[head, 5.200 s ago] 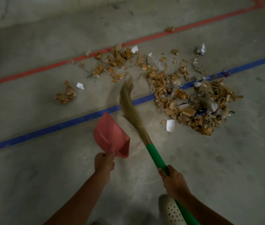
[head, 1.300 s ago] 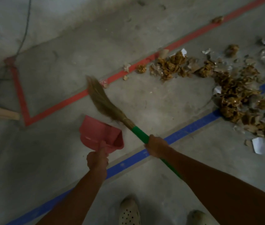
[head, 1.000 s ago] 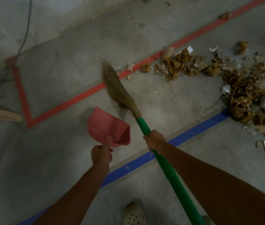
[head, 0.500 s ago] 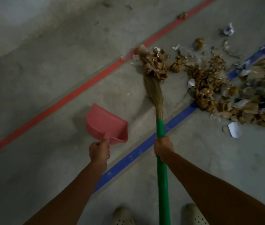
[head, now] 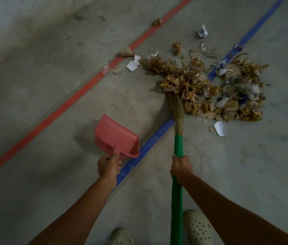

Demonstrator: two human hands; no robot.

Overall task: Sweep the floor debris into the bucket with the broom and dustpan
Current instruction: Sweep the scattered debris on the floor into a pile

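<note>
My right hand (head: 181,167) grips the green handle of the broom (head: 177,188). Its straw head (head: 175,108) runs forward on the floor and its tip is buried in the left edge of the debris pile (head: 215,92), a heap of brown scraps, paper bits and plastic. My left hand (head: 108,167) holds the red dustpan (head: 115,137) by its handle, raised off the floor to the left of the broom, mouth pointing away and nothing inside. No bucket is in view.
A blue tape line (head: 150,142) and a red tape line (head: 65,105) cross the concrete floor diagonally. Stray bits lie apart: a crumpled paper (head: 202,32), a white scrap (head: 220,128), a brown clump (head: 156,22). My shoes (head: 198,227) stand at the bottom.
The broom swung from the far left over to the pile, dragging the loose brown scraps rightwards into it. The dustpan stayed in my left hand.
</note>
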